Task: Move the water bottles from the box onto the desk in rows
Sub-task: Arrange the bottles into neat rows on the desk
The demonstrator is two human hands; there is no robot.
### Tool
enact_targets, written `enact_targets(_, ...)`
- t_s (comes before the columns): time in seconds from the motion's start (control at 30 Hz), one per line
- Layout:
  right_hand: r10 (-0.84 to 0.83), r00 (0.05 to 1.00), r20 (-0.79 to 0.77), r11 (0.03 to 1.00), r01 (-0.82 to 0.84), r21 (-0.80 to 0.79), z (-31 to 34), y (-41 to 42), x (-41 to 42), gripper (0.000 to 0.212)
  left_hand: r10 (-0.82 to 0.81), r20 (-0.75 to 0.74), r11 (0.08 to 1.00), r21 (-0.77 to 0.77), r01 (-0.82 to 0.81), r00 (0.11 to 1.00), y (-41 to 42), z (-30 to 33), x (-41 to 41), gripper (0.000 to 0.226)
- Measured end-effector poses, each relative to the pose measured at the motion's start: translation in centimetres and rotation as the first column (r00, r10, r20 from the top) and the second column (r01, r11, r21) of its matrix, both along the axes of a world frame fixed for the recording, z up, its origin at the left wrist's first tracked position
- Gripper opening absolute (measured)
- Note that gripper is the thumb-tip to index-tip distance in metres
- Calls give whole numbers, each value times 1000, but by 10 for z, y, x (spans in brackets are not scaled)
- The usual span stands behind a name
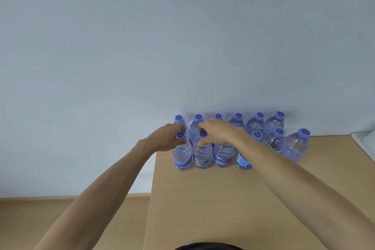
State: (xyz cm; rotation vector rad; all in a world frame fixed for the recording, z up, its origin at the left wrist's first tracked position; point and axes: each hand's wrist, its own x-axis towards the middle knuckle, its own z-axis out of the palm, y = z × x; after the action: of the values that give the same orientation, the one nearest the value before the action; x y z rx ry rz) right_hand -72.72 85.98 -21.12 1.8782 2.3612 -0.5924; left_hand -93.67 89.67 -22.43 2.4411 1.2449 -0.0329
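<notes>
- Desk (223, 199): light wood top set against a pale wall (182, 36); wooden floor (60, 219) shows to its left.
- Back row: six water bottles with purple caps stand upright along the wall, from the leftmost back bottle (178, 119) to the rightmost back bottle (274, 123).
- Front row: six caps or bodies counted; the third bottle's cap is hidden by the right hand. The row ends at the far-right front bottle (296, 146), which stands slightly apart from its neighbour.
- Total visible: twelve bottles, all on the desk, all upright.
- Left hand (166, 138): fingers curled round the neck of the first front bottle (182, 154), at the desk's left edge.
- Right hand (217, 132): fingers curled at the neck of the second front bottle (202, 154), thumb just below its cap.
- The two gripped bottles stand side by side, bases on the desk.
- The box is not in view.
</notes>
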Motion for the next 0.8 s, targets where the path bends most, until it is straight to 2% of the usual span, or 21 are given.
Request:
enact_targets(0.07, 2, 1000, -6, 1000, -2, -2, 0, 0, 0, 37, -94, -24, 995, 18, 95, 995, 4, 4, -5, 17)
enact_targets(0.17, 2, 1000, -2, 1000, -2, -12, 1, 0, -1, 41, -142, -119, 983, 98, 154, 983, 6, 9, -12, 28)
enact_targets(0.3, 10, 1000, 9, 1000, -9, -18, 2, 1, -2, 41, 13, -147, 997, 82, -1, 989, 1, 0, -11, 45)
enact_targets(0.47, 10, 1000, 20, 1000, -10, 4, 4, -2, -2, 39, 32, -23, 996, 86, -30, 999, -4, -7, -6, 28)
enact_targets(0.67, 9, 1000, 24, 994, -12, 111, 8, -3, -7, 35, 20, -3, 997, 71, -19, 1000, -2, -4, -12, 21)
enact_targets(0.8, 69, 996, 56, 991, -75, 114, 10, 1, -11, 39, -18, 32, 1000, 20, 17, 999, 0, -2, -16, 21)
